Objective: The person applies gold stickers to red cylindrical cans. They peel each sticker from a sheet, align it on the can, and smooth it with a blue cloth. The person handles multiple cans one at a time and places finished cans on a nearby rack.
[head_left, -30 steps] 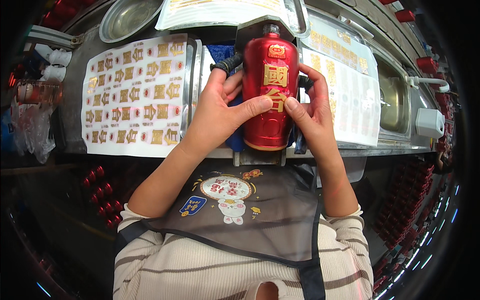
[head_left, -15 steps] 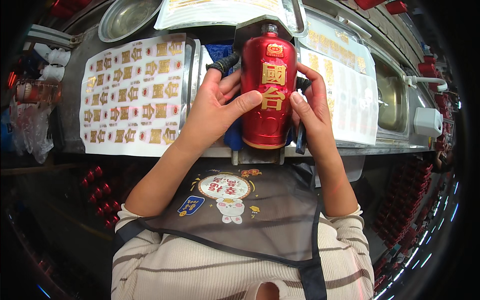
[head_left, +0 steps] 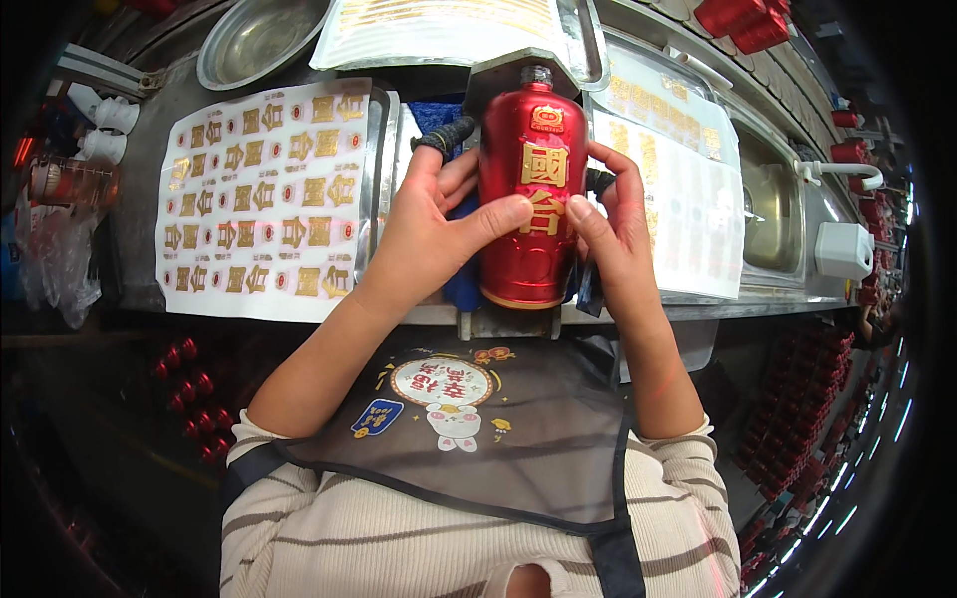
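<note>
A shiny red bottle [head_left: 523,274] with a dark screw-threaded neck lies in front of me on a metal stand [head_left: 503,324], its neck pointing away. Large gold characters [head_left: 543,164] run down its front, below a small gold emblem. My left hand [head_left: 424,224] grips the bottle's left side, its thumb pressed on the front at the lower character. From the right, my right hand [head_left: 626,244] wraps the bottle, its thumb pressing the right edge of that character. Each hand has a black wrap on a finger. Some right fingertips are hidden behind the bottle.
A white sheet of gold decals [head_left: 261,199] lies left, another decal sheet [head_left: 698,239] right. A metal bowl [head_left: 254,45] and a tray with a striped gold sheet [head_left: 449,30] stand behind. Far right are a sink [head_left: 773,224], a tap [head_left: 847,177] and a white jug [head_left: 845,249].
The whole view has shifted slightly. My right thumb has moved in and lies more over the lower gold character; my left thumb stays on the bottle's front.
</note>
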A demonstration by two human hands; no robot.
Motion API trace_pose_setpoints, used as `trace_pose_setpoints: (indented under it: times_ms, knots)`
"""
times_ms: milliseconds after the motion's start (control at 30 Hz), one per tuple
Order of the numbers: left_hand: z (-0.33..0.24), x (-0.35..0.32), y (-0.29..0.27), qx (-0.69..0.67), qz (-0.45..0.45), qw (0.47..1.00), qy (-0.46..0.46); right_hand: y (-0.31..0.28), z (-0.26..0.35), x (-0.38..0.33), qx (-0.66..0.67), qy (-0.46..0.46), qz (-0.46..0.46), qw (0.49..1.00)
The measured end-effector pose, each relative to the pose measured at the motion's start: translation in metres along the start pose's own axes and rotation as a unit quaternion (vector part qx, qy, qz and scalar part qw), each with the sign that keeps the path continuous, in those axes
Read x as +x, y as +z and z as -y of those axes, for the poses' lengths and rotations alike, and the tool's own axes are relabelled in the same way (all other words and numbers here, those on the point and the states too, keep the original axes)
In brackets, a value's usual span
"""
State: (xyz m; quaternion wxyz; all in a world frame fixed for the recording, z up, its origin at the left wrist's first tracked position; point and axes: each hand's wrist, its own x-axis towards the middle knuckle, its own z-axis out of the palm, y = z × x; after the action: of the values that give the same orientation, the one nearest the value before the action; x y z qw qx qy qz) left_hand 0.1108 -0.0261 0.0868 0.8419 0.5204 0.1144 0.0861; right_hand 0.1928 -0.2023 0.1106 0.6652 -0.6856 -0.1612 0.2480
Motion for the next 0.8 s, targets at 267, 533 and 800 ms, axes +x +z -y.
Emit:
trace_pose_setpoints:
  times_ms: [267, 533, 800]
  knots:
    - [-0.009, 0.021, 0.015, -0.030, -0.053, 0.998, -0.009, 0.009, 0.004, 0.020, -0.028, -0.014, -0.056, 0.998]
    - [-0.009, 0.026, 0.021, -0.016, -0.069, 0.997, 0.013, 0.005, 0.003, 0.026, 0.026, -0.001, -0.072, 0.997]
    - [-0.009, 0.033, 0.023, 0.039, -0.063, 0.997, 0.013, 0.006, 0.004, 0.022, -0.060, -0.010, -0.051, 0.997]
